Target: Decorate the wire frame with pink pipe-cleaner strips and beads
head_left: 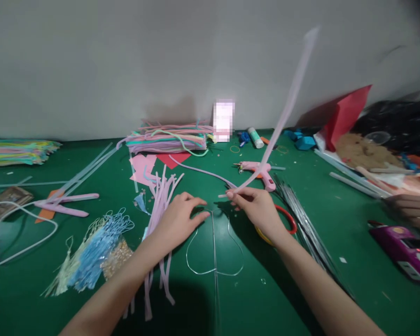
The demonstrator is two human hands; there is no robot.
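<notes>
My right hand (254, 207) pinches a long pale lilac pipe cleaner (290, 100) near its lower end, and the rest rises up to the right. A thin wire bent into a heart-like outline (243, 254), with a straight stem down its middle, lies on the table between my hands. My left hand (184, 217) is by the top of this wire shape, thumb and forefinger apart and nothing visible between them. Under and beside my left wrist lies a bunch of lilac pipe cleaners (159, 200). Scissors with red and yellow handles (287, 219) are partly hidden by my right forearm.
Behind my right hand lies a pink glue gun (261, 172). Straight wires (306, 228) stretch along the right. Blue tassels (94, 252) and a bag of beads (117, 256) are at left. A pipe cleaner bundle (171, 140) sits by the wall. Another person's hand (413, 210) is at far right.
</notes>
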